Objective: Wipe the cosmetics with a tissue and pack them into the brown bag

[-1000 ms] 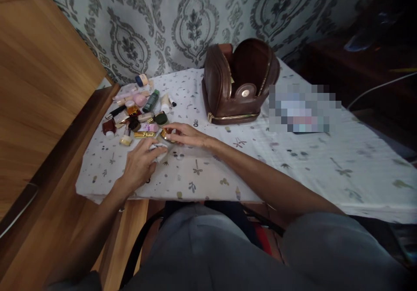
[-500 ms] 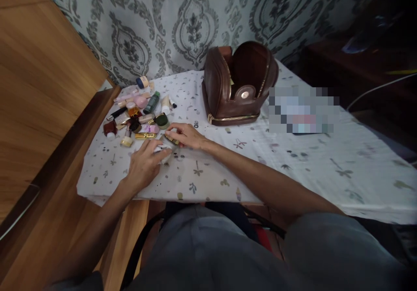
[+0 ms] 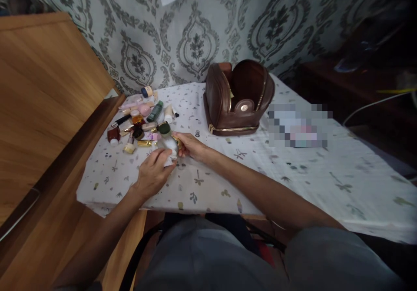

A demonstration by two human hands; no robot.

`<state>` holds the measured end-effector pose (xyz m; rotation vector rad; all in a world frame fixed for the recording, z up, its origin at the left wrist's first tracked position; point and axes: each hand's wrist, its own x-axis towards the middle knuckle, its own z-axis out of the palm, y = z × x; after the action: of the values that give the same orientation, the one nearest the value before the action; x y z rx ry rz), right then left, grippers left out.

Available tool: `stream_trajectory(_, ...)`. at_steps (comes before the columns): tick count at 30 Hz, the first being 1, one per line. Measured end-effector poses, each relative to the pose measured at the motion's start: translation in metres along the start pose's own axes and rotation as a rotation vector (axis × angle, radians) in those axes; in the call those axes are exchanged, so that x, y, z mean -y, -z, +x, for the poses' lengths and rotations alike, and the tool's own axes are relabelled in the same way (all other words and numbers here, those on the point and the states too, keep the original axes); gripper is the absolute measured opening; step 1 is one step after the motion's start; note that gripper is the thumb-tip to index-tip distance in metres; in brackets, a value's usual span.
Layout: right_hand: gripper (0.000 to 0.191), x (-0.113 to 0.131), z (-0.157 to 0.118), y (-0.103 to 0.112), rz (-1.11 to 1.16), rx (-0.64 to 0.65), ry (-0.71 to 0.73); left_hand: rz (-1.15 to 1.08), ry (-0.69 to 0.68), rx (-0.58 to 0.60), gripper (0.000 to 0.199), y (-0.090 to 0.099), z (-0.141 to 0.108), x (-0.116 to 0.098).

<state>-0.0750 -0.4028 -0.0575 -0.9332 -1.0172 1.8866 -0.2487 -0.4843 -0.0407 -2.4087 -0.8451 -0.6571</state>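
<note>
My right hand [image 3: 192, 147] grips a round jar [image 3: 170, 143] with a gold-coloured rim, its fingers at the right side. My left hand [image 3: 154, 167] pinches a crumpled white cloth [image 3: 170, 159] against the jar's near side. Just behind the jar stands a dark green-lidded pot [image 3: 164, 128]. A gold tube [image 3: 147, 143] and a pink item [image 3: 154, 136] lie to the left of it. Several more bottles and tubes are grouped there, among them a green bottle [image 3: 155, 111] and a dark red bottle [image 3: 114, 135].
An open brown bag [image 3: 239, 119] stands at the back middle of the cloth-covered table [image 3: 208, 186]. Right of it lies a blurred, pixelated item [image 3: 298, 128]. A wooden panel [image 3: 48, 78] borders the left side, and a patterned curtain [image 3: 195, 43] hangs behind.
The jar has been tilted up, showing its pale round face. My right hand has shifted from over its top to its right side. The view has tipped slightly upward.
</note>
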Motion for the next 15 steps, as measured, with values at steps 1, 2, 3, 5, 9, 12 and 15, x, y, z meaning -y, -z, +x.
stream_trajectory(1, 0.037, 0.001, -0.001, 0.000, 0.054, 0.014, -0.043, -0.029, -0.007, -0.031, 0.018, -0.001, 0.001, 0.000)
stream_trajectory(2, 0.040, 0.002, -0.001, -0.001, 0.102, 0.034, -0.089, -0.040, -0.019, -0.065, 0.016, -0.002, 0.003, -0.001)
stream_trajectory(3, 0.041, 0.002, -0.001, -0.001, 0.151, 0.060, -0.126, -0.034, -0.035, -0.101, 0.015, -0.003, 0.006, -0.001)
stream_trajectory(5, 0.042, 0.001, 0.000, 0.000, 0.239, 0.115, -0.164, 0.004, -0.059, -0.177, 0.020, -0.002, 0.014, -0.004)
stream_trajectory(9, 0.038, -0.003, 0.002, 0.001, 0.244, 0.140, -0.130, -0.039, 0.005, -0.241, 0.032, 0.005, 0.031, -0.007)
stream_trajectory(12, 0.037, -0.004, 0.002, 0.001, 0.180, 0.112, -0.116, -0.136, 0.152, -0.188, 0.038, 0.010, 0.037, -0.004)
stream_trajectory(15, 0.036, -0.002, 0.001, 0.000, 0.171, 0.116, -0.127, -0.264, 0.364, -0.123, 0.044, 0.012, 0.039, 0.002)
